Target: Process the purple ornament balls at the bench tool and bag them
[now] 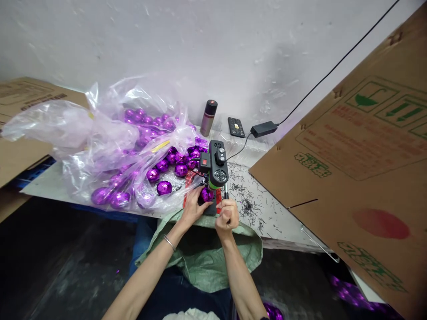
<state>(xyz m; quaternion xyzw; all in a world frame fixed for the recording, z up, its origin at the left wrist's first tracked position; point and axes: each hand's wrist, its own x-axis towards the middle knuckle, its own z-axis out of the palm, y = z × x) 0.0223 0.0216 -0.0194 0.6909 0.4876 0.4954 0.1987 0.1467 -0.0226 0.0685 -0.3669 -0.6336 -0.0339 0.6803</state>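
Observation:
A shiny purple mirror-tiled ball sits beneath the head of a small black bench press, which has a green ring at its lower end. My left hand is closed on the ball from its left side, with the thumb along the front. My right hand is wrapped round the press's lever handle, just right of the ball. Red parts of the press's base show on either side. Exactly where the tool meets the ball is hidden.
Clear plastic bags of purple balls cover the table's left. A spray can, a phone and a power adapter lie behind. Small dark scraps litter the right. A large carton stands right; a green sack hangs in front.

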